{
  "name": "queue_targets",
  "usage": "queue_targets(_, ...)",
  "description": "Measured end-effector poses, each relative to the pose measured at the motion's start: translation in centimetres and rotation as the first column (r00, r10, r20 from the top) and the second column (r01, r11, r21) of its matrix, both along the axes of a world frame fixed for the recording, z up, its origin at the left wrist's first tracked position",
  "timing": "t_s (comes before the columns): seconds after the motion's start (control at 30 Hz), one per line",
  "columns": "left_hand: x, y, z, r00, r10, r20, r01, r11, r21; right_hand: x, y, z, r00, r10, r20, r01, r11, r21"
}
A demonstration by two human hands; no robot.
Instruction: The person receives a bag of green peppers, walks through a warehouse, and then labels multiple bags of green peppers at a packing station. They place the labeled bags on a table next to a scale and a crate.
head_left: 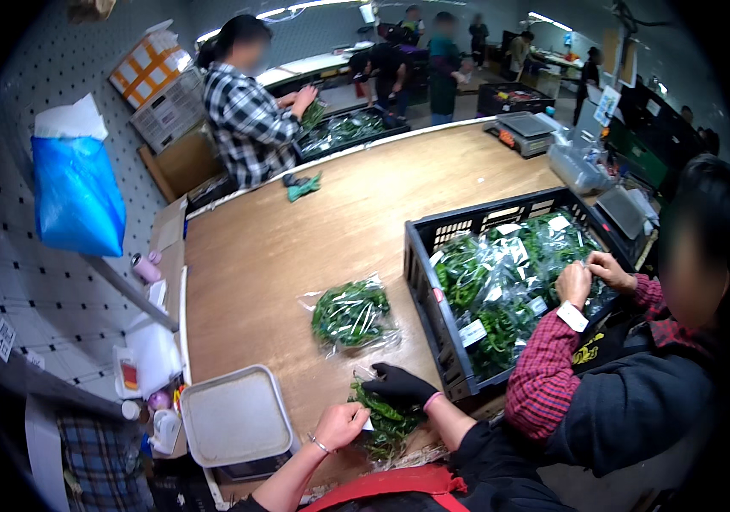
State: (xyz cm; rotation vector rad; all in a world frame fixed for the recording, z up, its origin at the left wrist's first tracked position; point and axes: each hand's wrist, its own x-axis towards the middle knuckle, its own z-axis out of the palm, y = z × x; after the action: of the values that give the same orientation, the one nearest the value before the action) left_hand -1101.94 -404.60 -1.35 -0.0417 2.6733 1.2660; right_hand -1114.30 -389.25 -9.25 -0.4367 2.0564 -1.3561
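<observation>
My bare left hand [342, 425] is closed on the near left side of a bag of leafy greens [391, 435], with a small white piece, perhaps a label, beside its fingers. My right hand [397, 384], in a black glove, grips the top of the same bag. Just beyond my hands a filled clear bag of greens [350, 314] lies on the wooden table [280, 239]. To the left a metal tray [237, 414] sits on what looks like a scale. At the right stands a black crate [442, 350] packed with bagged, labelled greens [510, 273].
Close on my right a co-worker [587, 401] in red checked sleeves has both hands over the crate. Across the table a person [250, 119] handles greens at another crate. A green glove [303, 189], scales [519, 128] and a blue hanging bag [79, 188] surround the workspace. More people stand behind.
</observation>
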Motion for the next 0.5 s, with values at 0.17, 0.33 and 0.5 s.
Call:
queue_targets(0.17, -0.2, -0.6, 0.0, 0.996, 0.064, -0.056, -0.06, 0.996, 0.071, -0.2, 1.2, 1.7, 0.962, 0.225, 0.155, -0.212, 0.973, -0.095)
queue_targets(0.33, -0.2, -1.2, -0.1, 0.974, 0.212, -0.084, -0.207, 0.976, 0.068, 0.3, 2.9, -2.9, 0.986, -0.017, 0.168, 0.069, 0.949, -0.309)
queue_targets(0.5, 1.0, -1.3, -2.3, 0.921, 0.389, -0.019, -0.368, 0.886, 0.28, 2.9, 2.9, -1.9, 0.925, -0.204, 0.32, 0.299, 0.912, -0.282)
